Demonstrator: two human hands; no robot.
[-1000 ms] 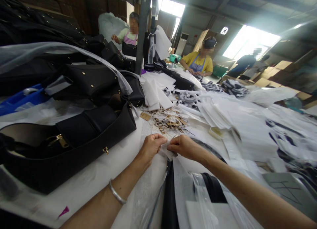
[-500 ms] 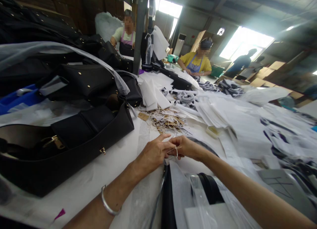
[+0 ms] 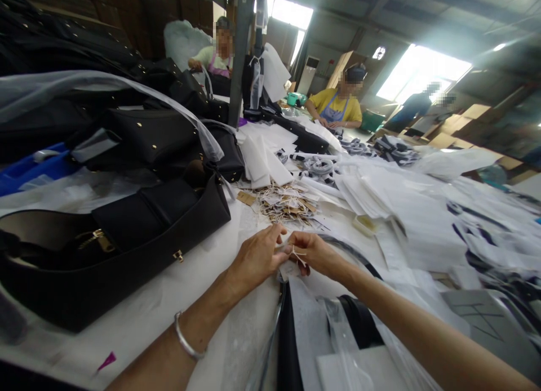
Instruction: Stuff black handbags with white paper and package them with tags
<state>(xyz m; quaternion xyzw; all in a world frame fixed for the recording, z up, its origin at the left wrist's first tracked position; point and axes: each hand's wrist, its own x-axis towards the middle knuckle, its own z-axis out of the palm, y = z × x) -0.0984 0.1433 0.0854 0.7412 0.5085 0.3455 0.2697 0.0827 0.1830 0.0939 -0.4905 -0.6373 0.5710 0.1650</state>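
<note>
My left hand [image 3: 258, 257] and my right hand [image 3: 316, 254] meet over the near end of a black handbag [image 3: 289, 334] that is partly wrapped in white paper and clear plastic. A thin white string [image 3: 299, 258] loops out from the pinched fingers of my right hand. Below the fingertips hangs a small pale hang tag [image 3: 289, 270]. My left thumb and fingers close at the same spot, partly hiding what they grip. Behind my right hand curves the bag's plastic-covered strap [image 3: 350, 250].
An open black handbag [image 3: 139, 267] lies to the left, with more black bags [image 3: 139, 132] piled behind. Beyond my hands is a heap of stringed tags [image 3: 287, 202]. White sheets [image 3: 414, 222] spread rightward. Two co-workers [image 3: 336, 106] [image 3: 217, 58] sit across the table.
My left fingers have drawn in and bent around the tag end, where they were stretched out before. More of the pale tag shows beneath the hands.
</note>
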